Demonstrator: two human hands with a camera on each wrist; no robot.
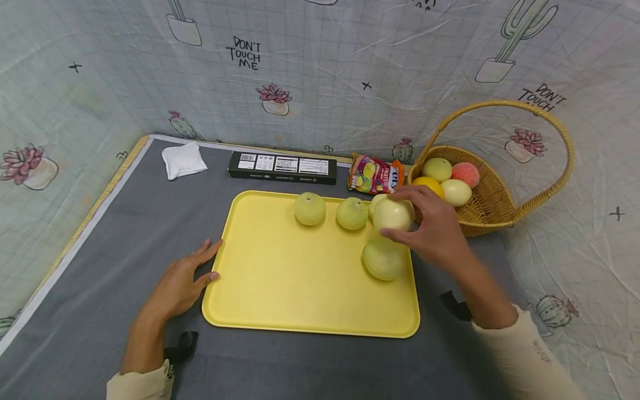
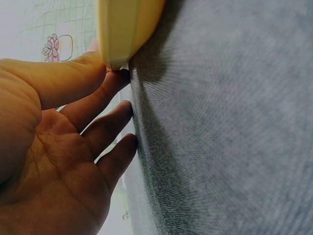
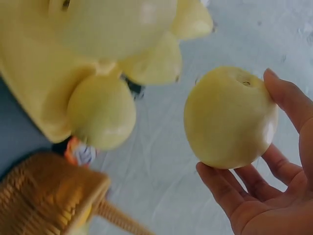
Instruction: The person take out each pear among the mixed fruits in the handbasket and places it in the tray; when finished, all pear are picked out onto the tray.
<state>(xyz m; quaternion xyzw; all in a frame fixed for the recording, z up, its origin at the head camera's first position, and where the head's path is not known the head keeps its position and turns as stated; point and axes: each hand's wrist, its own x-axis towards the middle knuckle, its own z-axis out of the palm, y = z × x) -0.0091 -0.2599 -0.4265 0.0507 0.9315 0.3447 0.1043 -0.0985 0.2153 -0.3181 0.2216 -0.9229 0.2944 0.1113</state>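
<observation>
My right hand (image 1: 440, 228) holds a pale yellow, apple-like fruit (image 1: 394, 215) between thumb and fingertips, over the tray's right back corner. In the right wrist view, the held fruit (image 3: 231, 117) shows a small dimple near its top. The yellow tray (image 1: 300, 266) lies flat before me. Two yellow-green round fruits, one left (image 1: 309, 209) and one nearer the middle (image 1: 352, 213), sit along its back edge. A larger pale green fruit (image 1: 383, 259) sits at its right side, and another is partly hidden behind the held one. My left hand (image 1: 177, 286) touches the tray's left edge with extended fingers.
A wicker basket (image 1: 487, 205) with a tall handle stands at the right back, holding a red peach-like fruit (image 1: 465, 175) and several yellowish fruits. Behind the tray lie a colourful fruit-candy bag (image 1: 372, 174), a long black box (image 1: 282, 168) and a white cloth packet (image 1: 183, 160).
</observation>
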